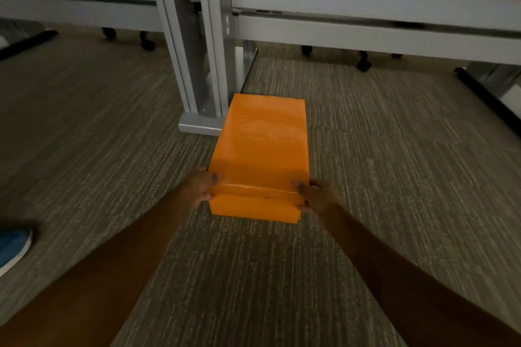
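Observation:
A glossy orange envelope (pixel 260 149) stretches away from me above the carpet, its near end folded into a flap. My left hand (pixel 198 187) pinches the left side of the fold, thumb on top. My right hand (pixel 315 196) pinches the right side of the same fold, thumb on top and fingers curled under the edge. Both forearms reach forward from the bottom of the view.
Grey striped carpet (pixel 112 135) covers the floor. A grey metal desk leg with a flat foot (pixel 201 121) stands just left of the envelope's far end. Desk rails (pixel 366 3) run across the back, chair castors (pixel 363 65) beneath. A blue shoe (pixel 12 248) is at the left edge.

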The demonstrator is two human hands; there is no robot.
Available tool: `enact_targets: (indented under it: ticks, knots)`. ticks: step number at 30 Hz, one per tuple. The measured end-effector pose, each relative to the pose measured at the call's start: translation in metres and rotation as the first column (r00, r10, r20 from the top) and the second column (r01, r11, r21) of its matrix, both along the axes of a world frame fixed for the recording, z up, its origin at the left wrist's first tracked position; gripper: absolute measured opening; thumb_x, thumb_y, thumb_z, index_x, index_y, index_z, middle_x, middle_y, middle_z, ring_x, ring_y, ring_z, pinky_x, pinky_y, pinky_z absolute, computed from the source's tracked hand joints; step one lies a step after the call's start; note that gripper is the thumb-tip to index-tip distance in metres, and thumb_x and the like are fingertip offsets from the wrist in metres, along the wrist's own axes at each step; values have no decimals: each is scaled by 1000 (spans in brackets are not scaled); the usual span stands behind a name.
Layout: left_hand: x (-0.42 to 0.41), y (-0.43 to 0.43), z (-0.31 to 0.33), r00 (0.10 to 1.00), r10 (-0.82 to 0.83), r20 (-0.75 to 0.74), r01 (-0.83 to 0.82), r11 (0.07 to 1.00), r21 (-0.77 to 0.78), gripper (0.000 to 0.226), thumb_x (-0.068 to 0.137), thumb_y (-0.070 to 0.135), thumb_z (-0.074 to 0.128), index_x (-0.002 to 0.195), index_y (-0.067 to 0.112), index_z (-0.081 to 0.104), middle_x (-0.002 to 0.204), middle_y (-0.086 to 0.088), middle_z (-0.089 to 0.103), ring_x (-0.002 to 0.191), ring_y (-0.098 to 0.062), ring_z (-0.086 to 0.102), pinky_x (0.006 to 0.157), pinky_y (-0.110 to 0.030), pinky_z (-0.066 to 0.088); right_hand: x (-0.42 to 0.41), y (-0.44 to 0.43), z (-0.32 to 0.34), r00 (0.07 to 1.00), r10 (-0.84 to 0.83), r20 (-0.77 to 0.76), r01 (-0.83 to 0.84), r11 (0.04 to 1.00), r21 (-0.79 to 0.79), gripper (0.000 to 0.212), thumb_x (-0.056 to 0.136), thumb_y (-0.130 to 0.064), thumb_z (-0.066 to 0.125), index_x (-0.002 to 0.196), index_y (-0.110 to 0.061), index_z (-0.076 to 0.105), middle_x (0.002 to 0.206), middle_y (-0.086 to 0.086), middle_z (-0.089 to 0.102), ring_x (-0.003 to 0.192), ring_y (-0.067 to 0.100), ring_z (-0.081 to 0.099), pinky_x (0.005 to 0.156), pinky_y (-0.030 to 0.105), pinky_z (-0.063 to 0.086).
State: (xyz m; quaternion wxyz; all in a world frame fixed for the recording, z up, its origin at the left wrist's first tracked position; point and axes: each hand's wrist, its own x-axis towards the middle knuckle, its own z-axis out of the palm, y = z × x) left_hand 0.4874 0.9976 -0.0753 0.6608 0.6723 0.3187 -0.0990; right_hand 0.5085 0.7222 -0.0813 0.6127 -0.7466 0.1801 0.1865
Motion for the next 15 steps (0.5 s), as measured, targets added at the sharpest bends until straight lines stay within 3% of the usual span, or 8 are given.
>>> enact_targets:
  ticks: [2, 4, 6, 7, 9, 11, 13, 15]
  knots:
    - [1, 0, -2, 1000, -10, 0, 10, 1000, 20, 43, 95, 10, 54, 138, 10, 49, 141, -15, 54, 126, -36, 51, 104, -56, 43, -2, 2, 3, 1000, 18, 13, -17, 996, -91, 56, 85, -39, 71, 132, -12, 57, 121, 13, 64, 94, 27, 64, 83, 47, 60]
    - [4, -1, -3, 1000, -8, -2, 8, 996, 90, 46, 96, 16, 55, 141, 9, 45, 143, -16, 51, 126, -37, 51, 99, -54, 47, -6, 4, 7, 995, 66, 78, -40, 957, -289, 59, 84, -51, 67, 126, -9, 58, 110, 12, 66, 90, 27, 66, 82, 48, 59]
    - [4, -2, -2, 999, -39, -16, 42, 958, 284, 52, 95, 22, 57, 143, 8, 41, 144, -19, 48, 124, -39, 53, 96, -51, 49, -14, 5, 11, 961, 211, 176, -75, 818, -570, 68, 84, -64, 56, 128, -13, 53, 117, 12, 64, 100, 30, 64, 83, 48, 56]
    - [4, -2, 0, 995, -101, -19, 99, 889, 448, 53, 95, 25, 56, 142, 7, 40, 143, -21, 48, 123, -40, 53, 96, -49, 49, -17, 5, 10, 923, 305, 232, -65, 722, -689, 68, 85, -67, 51, 130, -16, 50, 123, 11, 60, 107, 31, 61, 85, 49, 54]
    - [-3, -5, 2, 955, -297, -7, 195, 609, 769, 53, 94, 30, 52, 139, 3, 41, 141, -24, 48, 120, -40, 53, 92, -47, 48, -26, 6, 8, 801, 500, 330, -2, 553, -833, 60, 90, -59, 46, 134, -19, 44, 132, 8, 51, 119, 30, 53, 89, 51, 52]
    - [-17, -7, 2, 858, -514, 9, 134, 241, 961, 54, 95, 36, 46, 138, 4, 40, 140, -23, 47, 121, -41, 51, 93, -50, 46, -33, 10, 7, 640, 680, 357, 80, 404, -911, 52, 94, -46, 46, 137, -17, 41, 138, 11, 47, 125, 32, 48, 95, 51, 49]
    - [-32, -11, 0, 675, -725, -141, 21, -172, 985, 57, 93, 40, 44, 139, 7, 40, 143, -22, 48, 128, -41, 50, 98, -54, 47, -41, 15, 3, 499, 806, 319, 129, 295, -947, 51, 94, -36, 52, 139, -14, 43, 143, 17, 46, 130, 37, 47, 100, 53, 46]
    - [-44, -13, -5, 508, -781, -362, -18, -431, 902, 65, 82, 37, 64, 139, 10, 48, 144, -19, 52, 131, -37, 52, 97, -53, 50, -50, 19, -2, 402, 876, 266, 136, 230, -964, 54, 89, -29, 61, 138, -12, 50, 144, 21, 49, 131, 39, 49, 99, 54, 47]
